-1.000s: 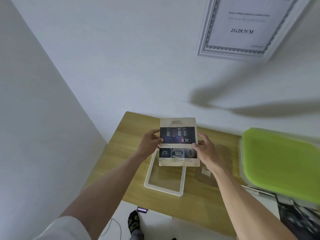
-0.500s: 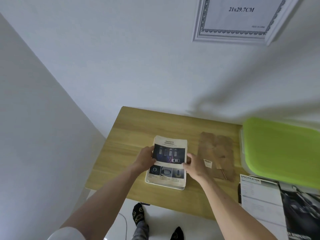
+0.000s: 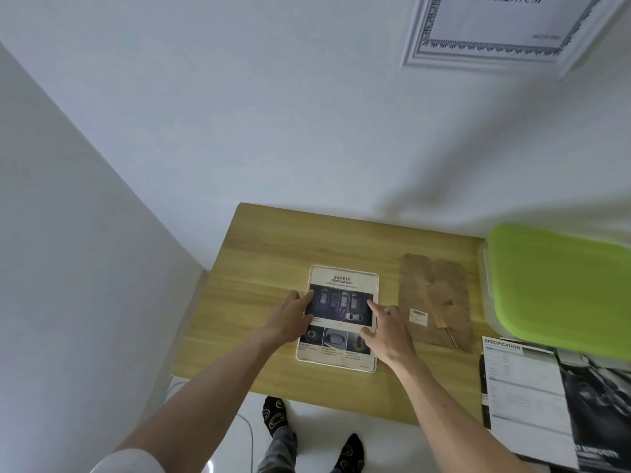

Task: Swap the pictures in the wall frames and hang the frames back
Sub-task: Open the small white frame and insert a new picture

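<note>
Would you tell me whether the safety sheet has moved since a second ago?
Yes. The safety sheet went down, from held above the white frame to lying flat inside it.

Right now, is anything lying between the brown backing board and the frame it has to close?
Both hands: the left hand and right hand press the safety sheet into the white frame. The backing board lies beside it; bare table between.

A wooden table (image 3: 259, 254) against the wall carries a white frame (image 3: 376, 291), a brown backing board (image 3: 440, 285), a green-lidded box (image 3: 560, 285) and a brochure (image 3: 526, 397)
</note>
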Tool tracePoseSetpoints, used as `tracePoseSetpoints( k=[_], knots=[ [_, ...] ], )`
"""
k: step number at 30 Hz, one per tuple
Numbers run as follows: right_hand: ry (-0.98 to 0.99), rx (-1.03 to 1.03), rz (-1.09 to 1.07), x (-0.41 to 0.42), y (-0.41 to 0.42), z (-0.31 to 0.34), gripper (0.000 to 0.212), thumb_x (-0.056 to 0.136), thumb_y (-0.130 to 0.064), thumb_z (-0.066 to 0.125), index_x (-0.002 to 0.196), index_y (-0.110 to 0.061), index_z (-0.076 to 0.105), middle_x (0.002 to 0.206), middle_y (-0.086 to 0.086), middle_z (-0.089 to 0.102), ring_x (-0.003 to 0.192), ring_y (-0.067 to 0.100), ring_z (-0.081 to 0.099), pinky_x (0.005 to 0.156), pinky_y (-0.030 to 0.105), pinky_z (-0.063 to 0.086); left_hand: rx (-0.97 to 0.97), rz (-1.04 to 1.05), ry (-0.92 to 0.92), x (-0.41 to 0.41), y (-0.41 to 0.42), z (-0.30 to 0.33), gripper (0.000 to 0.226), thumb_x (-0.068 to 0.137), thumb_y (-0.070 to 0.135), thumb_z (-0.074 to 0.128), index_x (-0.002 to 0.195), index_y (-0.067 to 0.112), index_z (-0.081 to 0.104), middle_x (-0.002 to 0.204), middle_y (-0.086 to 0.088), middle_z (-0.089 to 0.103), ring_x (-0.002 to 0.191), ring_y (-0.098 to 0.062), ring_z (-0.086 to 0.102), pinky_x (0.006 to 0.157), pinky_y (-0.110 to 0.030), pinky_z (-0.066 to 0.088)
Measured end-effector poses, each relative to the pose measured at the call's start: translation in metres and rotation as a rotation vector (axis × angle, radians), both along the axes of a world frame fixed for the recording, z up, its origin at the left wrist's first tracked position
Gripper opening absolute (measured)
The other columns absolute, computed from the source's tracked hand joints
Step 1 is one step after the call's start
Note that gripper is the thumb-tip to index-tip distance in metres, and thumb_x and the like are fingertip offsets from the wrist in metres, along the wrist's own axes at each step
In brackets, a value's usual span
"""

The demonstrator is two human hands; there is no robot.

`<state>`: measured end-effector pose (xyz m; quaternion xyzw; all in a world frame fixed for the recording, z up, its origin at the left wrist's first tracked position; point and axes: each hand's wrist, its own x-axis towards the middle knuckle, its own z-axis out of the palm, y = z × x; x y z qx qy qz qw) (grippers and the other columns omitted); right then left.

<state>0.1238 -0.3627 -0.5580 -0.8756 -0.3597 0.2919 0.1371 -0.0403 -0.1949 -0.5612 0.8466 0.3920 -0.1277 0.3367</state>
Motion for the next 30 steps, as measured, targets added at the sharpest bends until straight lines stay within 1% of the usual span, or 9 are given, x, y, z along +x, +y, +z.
tracePoseSetpoints(
  k=[6, 10, 13, 16, 21, 24, 26, 28, 30],
  knots=[
    [0.003, 0.004, -0.022, -0.002, 0.003, 0.001, 0.069, 0.094, -0.031, 0.062, 0.155, -0.027, 0.029, 0.114, -0.002, 0.041, 0.088, 0.012, 0.058, 0.072, 0.024, 0.05, -0.014, -0.02, -0.018, 0.001, 0.006, -0.004, 0.063, 0.097, 0.026, 0.05, 0.153, 0.02, 0.023, 0.119, -0.006, 0.047, 0.106, -0.025, 0.053, 0.092, -0.041, 0.048],
    [0.006, -0.002, -0.032, -0.002, 0.003, 0.002, 0.069, 0.094, -0.032, 0.062, 0.155, -0.028, 0.029, 0.116, -0.002, 0.041, 0.09, 0.013, 0.059, 0.078, 0.028, 0.054, -0.034, -0.016, -0.042, -0.001, 0.009, -0.005, 0.063, 0.097, 0.026, 0.051, 0.153, 0.02, 0.025, 0.12, -0.005, 0.048, 0.106, -0.023, 0.052, 0.093, -0.04, 0.049],
    [0.009, -0.015, -0.041, -0.002, 0.002, 0.005, 0.071, 0.094, -0.035, 0.061, 0.155, -0.031, 0.026, 0.128, 0.002, 0.044, 0.1, 0.016, 0.059, 0.082, 0.031, 0.053, -0.027, -0.024, -0.086, -0.002, 0.013, -0.003, 0.06, 0.097, 0.028, 0.051, 0.152, 0.018, 0.029, 0.118, -0.006, 0.05, 0.104, -0.024, 0.053, 0.091, -0.042, 0.05],
    [-0.025, -0.009, -0.061, 0.002, 0.001, 0.011, 0.072, 0.093, -0.042, 0.057, 0.154, -0.034, 0.02, 0.14, 0.004, 0.045, 0.114, 0.022, 0.057, 0.086, 0.036, 0.049, 0.053, -0.054, -0.128, 0.001, 0.018, 0.003, 0.055, 0.098, 0.032, 0.05, 0.148, 0.018, 0.034, 0.114, -0.005, 0.05, 0.098, -0.024, 0.056, 0.085, -0.042, 0.052],
    [-0.069, 0.065, -0.284, 0.022, -0.005, 0.023, 0.065, 0.092, -0.044, 0.056, 0.15, -0.03, 0.03, 0.142, 0.001, 0.048, 0.112, 0.018, 0.061, 0.091, 0.039, 0.05, 0.184, -0.082, -0.253, 0.035, 0.018, 0.019, 0.048, 0.098, 0.036, 0.048, 0.141, 0.016, 0.044, 0.118, -0.005, 0.053, 0.093, -0.025, 0.063, 0.079, -0.042, 0.055],
    [-0.095, 0.062, -0.416, 0.042, -0.02, 0.028, 0.057, 0.093, -0.038, 0.058, 0.146, -0.025, 0.039, 0.142, 0.005, 0.045, 0.116, 0.02, 0.058, 0.09, 0.035, 0.049, 0.163, -0.148, -0.322, 0.072, -0.002, 0.027, 0.046, 0.097, 0.034, 0.051, 0.139, 0.016, 0.048, 0.124, -0.007, 0.054, 0.098, -0.025, 0.063, 0.082, -0.042, 0.055],
    [-0.118, 0.005, -0.466, 0.057, -0.032, 0.03, 0.057, 0.093, -0.035, 0.058, 0.145, -0.021, 0.042, 0.143, 0.009, 0.043, 0.125, 0.026, 0.051, 0.096, 0.037, 0.044, 0.109, -0.176, -0.338, 0.095, -0.021, 0.03, 0.047, 0.096, 0.034, 0.052, 0.139, 0.016, 0.048, 0.126, -0.007, 0.053, 0.099, -0.027, 0.063, 0.085, -0.042, 0.053],
    [-0.142, -0.055, -0.496, 0.073, -0.044, 0.029, 0.057, 0.092, -0.035, 0.058, 0.145, -0.019, 0.042, 0.143, 0.012, 0.041, 0.128, 0.031, 0.046, 0.098, 0.042, 0.045, 0.033, -0.185, -0.326, 0.117, -0.044, 0.031, 0.049, 0.095, 0.033, 0.053, 0.14, 0.016, 0.048, 0.129, -0.007, 0.05, 0.102, -0.027, 0.061, 0.09, -0.041, 0.05],
    [-0.131, -0.087, -0.515, 0.087, -0.054, 0.026, 0.058, 0.091, -0.035, 0.06, 0.143, -0.019, 0.042, 0.143, 0.014, 0.04, 0.13, 0.033, 0.044, 0.098, 0.044, 0.045, -0.037, -0.163, -0.283, 0.137, -0.066, 0.029, 0.052, 0.094, 0.031, 0.054, 0.142, 0.015, 0.046, 0.133, -0.007, 0.046, 0.111, -0.027, 0.056, 0.097, -0.04, 0.047]
  ],
)
